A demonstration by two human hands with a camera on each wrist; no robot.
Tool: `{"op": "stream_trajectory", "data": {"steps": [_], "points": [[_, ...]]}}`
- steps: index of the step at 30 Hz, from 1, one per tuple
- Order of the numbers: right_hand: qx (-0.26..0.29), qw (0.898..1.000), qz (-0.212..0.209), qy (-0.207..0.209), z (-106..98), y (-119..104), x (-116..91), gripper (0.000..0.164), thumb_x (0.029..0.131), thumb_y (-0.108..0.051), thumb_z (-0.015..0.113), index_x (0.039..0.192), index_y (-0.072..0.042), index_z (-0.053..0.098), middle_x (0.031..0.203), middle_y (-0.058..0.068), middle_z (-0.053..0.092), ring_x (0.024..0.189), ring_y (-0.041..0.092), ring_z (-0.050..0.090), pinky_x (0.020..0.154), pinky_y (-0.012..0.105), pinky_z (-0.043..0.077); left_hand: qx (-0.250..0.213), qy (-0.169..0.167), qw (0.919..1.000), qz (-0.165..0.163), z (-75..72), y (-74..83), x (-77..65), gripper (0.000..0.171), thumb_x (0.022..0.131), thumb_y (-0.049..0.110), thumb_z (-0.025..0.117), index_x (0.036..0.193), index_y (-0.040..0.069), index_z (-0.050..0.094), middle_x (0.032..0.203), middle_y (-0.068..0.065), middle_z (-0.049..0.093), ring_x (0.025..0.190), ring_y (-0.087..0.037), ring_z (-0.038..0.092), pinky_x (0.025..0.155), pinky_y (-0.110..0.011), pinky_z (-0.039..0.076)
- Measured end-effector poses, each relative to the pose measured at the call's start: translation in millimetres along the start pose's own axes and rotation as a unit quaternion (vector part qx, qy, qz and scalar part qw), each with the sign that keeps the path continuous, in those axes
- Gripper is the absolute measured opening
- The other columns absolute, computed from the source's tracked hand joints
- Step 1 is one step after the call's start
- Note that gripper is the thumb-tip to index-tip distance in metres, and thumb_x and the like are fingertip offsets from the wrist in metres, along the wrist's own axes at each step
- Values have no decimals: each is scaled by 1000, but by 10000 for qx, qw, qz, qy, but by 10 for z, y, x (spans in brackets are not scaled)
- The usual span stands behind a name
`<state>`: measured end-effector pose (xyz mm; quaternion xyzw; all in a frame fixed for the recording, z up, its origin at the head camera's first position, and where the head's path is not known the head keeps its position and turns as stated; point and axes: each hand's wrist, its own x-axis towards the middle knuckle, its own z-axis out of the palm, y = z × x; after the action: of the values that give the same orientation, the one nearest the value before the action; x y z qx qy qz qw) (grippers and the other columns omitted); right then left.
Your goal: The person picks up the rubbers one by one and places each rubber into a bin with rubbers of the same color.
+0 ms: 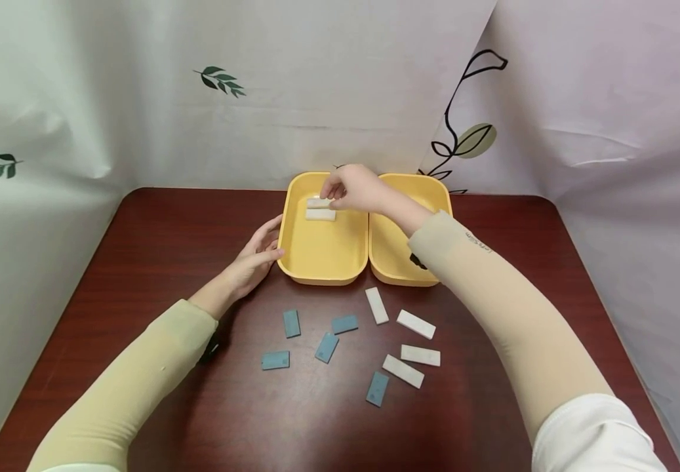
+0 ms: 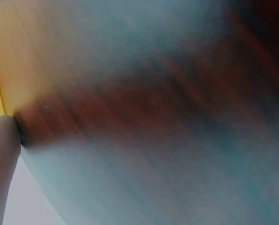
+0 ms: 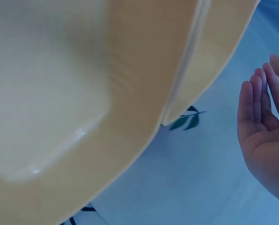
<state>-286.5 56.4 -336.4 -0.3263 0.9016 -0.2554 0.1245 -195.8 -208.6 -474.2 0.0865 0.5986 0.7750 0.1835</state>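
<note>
My right hand [image 1: 354,188] is over the far part of the left yellow tray [image 1: 322,252], its fingers loosely bent. Two white rectangular tiles [image 1: 320,214] lie one beyond the other in that tray, the farther one partly hidden by the fingertips. In the right wrist view the right hand [image 3: 268,126] shows relaxed fingers [image 3: 245,105] and no tile can be seen in it. My left hand [image 1: 255,259] rests against the left tray's outer left side, fingers fairly straight, thumb at the rim. Only a bit of the left hand [image 2: 1,164] shows in the left wrist view.
A second yellow tray [image 1: 399,259] stands against the first on the right, partly covered by the right arm. Nearer on the dark red table [image 1: 186,219] lie several white tiles [image 1: 377,306] and several blue-grey tiles [image 1: 292,324]. A pale curtain [image 1: 316,85] hangs behind.
</note>
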Motion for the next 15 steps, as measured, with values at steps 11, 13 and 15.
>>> {"op": "stream_trajectory", "data": {"steps": [11, 13, 15], "points": [[-129, 9978, -493, -430, 82, -166, -412, 17, 93, -4, 77, 110, -2, 78, 111, 13, 75, 102, 25, 70, 96, 37, 58, -30, -56, 10000, -44, -1, 9, 0, 81, 102, -8, 46, 172, 17, 14, 173, -20, 21, 142, -17, 42, 108, -17, 44], [-181, 9968, -599, -498, 113, -186, -488, 17, 93, -4, 78, 110, -3, 78, 110, 13, 75, 101, 24, 70, 96, 37, 58, -21, -60, 10000, -50, 0, 15, -2, 81, 102, -7, 46, 172, 17, 14, 173, -20, 19, 144, -18, 41, 108, -17, 43], [-234, 9959, -661, -567, 141, -203, -564, 17, 93, -4, 78, 110, -4, 78, 110, 12, 74, 101, 24, 69, 96, 37, 57, -8, -53, 10000, -62, 1, 18, -4, 81, 102, -7, 46, 172, 17, 14, 174, -20, 19, 146, -19, 39, 109, -16, 43]]}}
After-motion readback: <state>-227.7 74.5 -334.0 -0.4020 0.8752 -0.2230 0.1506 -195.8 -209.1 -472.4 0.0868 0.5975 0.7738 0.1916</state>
